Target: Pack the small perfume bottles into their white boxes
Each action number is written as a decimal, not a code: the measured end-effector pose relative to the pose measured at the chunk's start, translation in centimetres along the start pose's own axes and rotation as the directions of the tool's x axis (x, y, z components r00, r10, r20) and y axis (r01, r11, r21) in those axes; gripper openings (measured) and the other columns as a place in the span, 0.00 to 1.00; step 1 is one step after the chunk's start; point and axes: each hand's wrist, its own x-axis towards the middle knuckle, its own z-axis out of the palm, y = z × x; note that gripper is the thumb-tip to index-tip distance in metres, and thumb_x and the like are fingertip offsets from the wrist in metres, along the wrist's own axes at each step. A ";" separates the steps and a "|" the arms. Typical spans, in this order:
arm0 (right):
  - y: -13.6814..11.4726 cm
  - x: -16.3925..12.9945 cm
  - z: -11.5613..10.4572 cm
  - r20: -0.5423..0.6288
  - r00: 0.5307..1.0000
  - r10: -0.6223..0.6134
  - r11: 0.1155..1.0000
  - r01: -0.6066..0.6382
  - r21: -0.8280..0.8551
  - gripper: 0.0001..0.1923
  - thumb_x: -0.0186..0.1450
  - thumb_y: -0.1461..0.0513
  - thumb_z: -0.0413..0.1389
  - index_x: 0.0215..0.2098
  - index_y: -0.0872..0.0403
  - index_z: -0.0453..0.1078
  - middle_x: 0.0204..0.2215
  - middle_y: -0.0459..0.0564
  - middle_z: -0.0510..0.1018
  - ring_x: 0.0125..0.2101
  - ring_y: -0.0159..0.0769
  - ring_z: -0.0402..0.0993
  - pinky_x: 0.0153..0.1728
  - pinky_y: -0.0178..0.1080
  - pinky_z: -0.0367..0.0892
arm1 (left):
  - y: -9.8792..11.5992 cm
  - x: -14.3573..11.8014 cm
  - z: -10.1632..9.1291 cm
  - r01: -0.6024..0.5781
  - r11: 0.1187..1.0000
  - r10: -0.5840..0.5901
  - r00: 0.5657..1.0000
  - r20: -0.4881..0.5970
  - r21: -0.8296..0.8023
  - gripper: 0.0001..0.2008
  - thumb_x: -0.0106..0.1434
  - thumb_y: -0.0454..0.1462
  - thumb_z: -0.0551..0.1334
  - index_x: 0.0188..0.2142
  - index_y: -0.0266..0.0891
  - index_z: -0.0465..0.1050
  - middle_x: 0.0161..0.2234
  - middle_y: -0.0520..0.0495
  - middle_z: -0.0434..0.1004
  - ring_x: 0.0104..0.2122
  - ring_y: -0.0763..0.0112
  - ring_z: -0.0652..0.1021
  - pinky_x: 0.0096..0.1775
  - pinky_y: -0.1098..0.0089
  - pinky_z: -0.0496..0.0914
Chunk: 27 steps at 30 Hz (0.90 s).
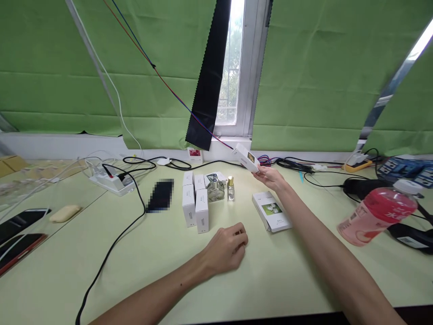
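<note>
Box (pixel 246 157), small and white, sits in the fingers (pixel 261 170) of the right hand (pixel 270 177), pinched at its near end and held tilted in the air above the table (pixel 162 253), behind and just right of the small gold-capped bottle (pixel 230 188). A steady pinch on the two broad faces looks wise, since a thin card box crushes easily. The left hand (pixel 227 248) rests on the table in front of the bottle, fingers curled shut on nothing that shows. Left of the bottle stand a round glass bottle (pixel 215 188) and a cluster of upright white boxes (pixel 196 202); right of it lies a flat white pack (pixel 272 211). Far right, a pink drink bottle (pixel 379 212) stands near enough to knock.
</note>
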 end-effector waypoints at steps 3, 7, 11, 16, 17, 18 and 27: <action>-0.3 -2.0 -1.3 0.051 0.998 -0.027 0.999 0.025 0.043 0.05 0.65 0.70 0.62 0.36 0.56 0.71 0.34 0.50 0.81 0.33 0.31 0.78 0.40 0.34 0.77 | -0.1 0.1 -0.1 0.025 1.000 -0.025 1.000 -0.008 -0.007 0.09 0.56 0.26 0.54 0.28 0.37 0.71 0.33 0.49 0.73 0.22 0.77 0.64 0.25 0.72 0.59; 0.2 -4.4 -2.2 0.077 0.996 -0.038 0.998 0.034 0.059 0.10 0.62 0.68 0.65 0.37 0.54 0.69 0.32 0.50 0.82 0.31 0.33 0.80 0.38 0.35 0.77 | -0.2 0.0 -0.1 0.015 1.000 -0.015 1.000 -0.016 -0.012 0.09 0.56 0.26 0.54 0.28 0.38 0.71 0.34 0.48 0.73 0.23 0.77 0.65 0.26 0.72 0.60; 1.6 -6.3 -2.9 0.127 0.987 -0.103 0.995 0.103 0.004 0.20 0.55 0.61 0.72 0.39 0.52 0.68 0.30 0.49 0.82 0.29 0.34 0.79 0.34 0.35 0.77 | -0.1 0.0 -0.1 -0.023 1.000 0.023 1.000 -0.004 -0.007 0.09 0.57 0.26 0.54 0.28 0.38 0.70 0.33 0.49 0.72 0.23 0.77 0.65 0.26 0.72 0.60; 2.8 -7.3 -3.6 0.199 0.968 -0.156 0.982 0.173 -0.072 0.28 0.50 0.53 0.74 0.42 0.52 0.69 0.30 0.48 0.82 0.30 0.34 0.78 0.33 0.36 0.76 | 0.1 -0.1 -0.1 -0.074 0.997 0.074 0.997 -0.005 0.021 0.09 0.57 0.26 0.54 0.29 0.38 0.69 0.33 0.49 0.72 0.22 0.77 0.66 0.24 0.72 0.58; 2.8 -7.5 -3.6 0.213 0.965 -0.152 0.982 0.172 -0.078 0.28 0.50 0.52 0.74 0.42 0.52 0.69 0.30 0.48 0.82 0.30 0.34 0.78 0.34 0.36 0.76 | 0.1 -0.1 -0.2 -0.080 0.996 0.081 0.997 -0.007 0.029 0.09 0.57 0.26 0.54 0.29 0.39 0.69 0.33 0.49 0.72 0.22 0.77 0.66 0.24 0.72 0.58; 2.8 -7.6 -3.6 0.227 0.963 -0.147 0.982 0.170 -0.083 0.29 0.50 0.51 0.74 0.42 0.52 0.69 0.30 0.48 0.81 0.30 0.34 0.78 0.34 0.36 0.76 | 0.2 -0.1 -0.2 -0.086 0.996 0.087 0.996 -0.008 0.039 0.09 0.58 0.27 0.54 0.29 0.39 0.69 0.33 0.49 0.72 0.22 0.77 0.66 0.24 0.72 0.58; 3.2 -8.3 -3.2 0.236 0.958 -0.166 0.930 0.231 -0.284 0.23 0.54 0.52 0.71 0.41 0.51 0.70 0.28 0.46 0.80 0.29 0.35 0.78 0.33 0.38 0.77 | 0.9 0.0 -0.8 -0.175 0.978 0.181 0.983 -0.042 0.117 0.09 0.57 0.27 0.54 0.32 0.40 0.70 0.36 0.48 0.74 0.26 0.77 0.73 0.24 0.72 0.59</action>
